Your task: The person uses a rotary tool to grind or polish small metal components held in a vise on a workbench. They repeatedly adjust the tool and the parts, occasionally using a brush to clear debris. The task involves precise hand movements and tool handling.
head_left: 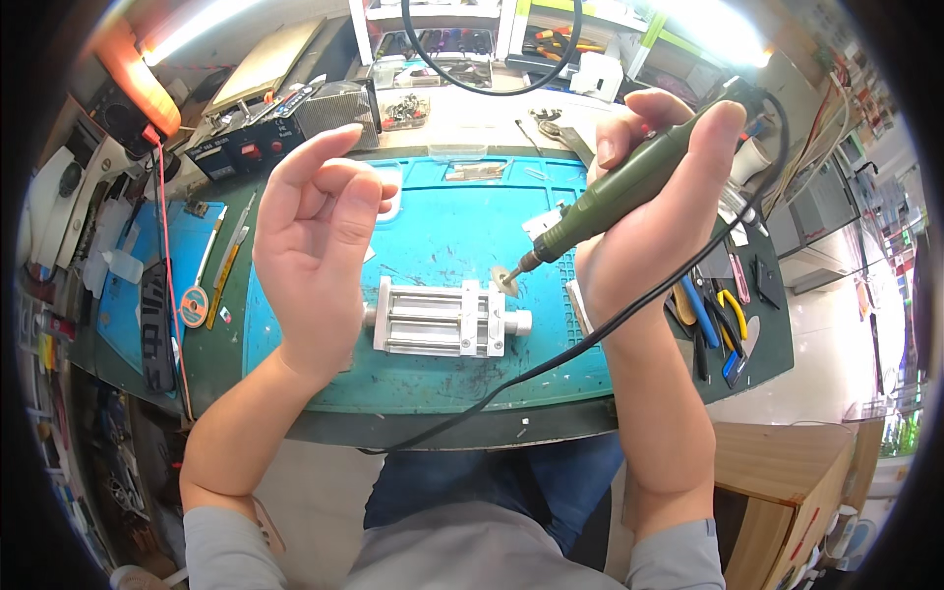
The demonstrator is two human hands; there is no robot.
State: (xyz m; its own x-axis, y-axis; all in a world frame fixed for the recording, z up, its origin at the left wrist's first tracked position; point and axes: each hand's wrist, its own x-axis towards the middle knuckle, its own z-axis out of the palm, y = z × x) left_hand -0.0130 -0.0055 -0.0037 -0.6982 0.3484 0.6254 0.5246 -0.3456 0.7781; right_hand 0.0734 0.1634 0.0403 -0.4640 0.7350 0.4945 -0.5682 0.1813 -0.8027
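Right hand [657,206]: gripping rotary tool [618,187]
Left hand [317,226]: curling loosely, empty
Screw vise [425,319]: lying between, nearer left hand, paralleling desk's [575,423] near edge

Worn on the head, one fisheye camera is looking down and forward, taking in the lap [418,492] at the bottom, left hand [320,236] and right hand [671,224] close up, bench [339,427] below them, shelves [452,13] beyond.
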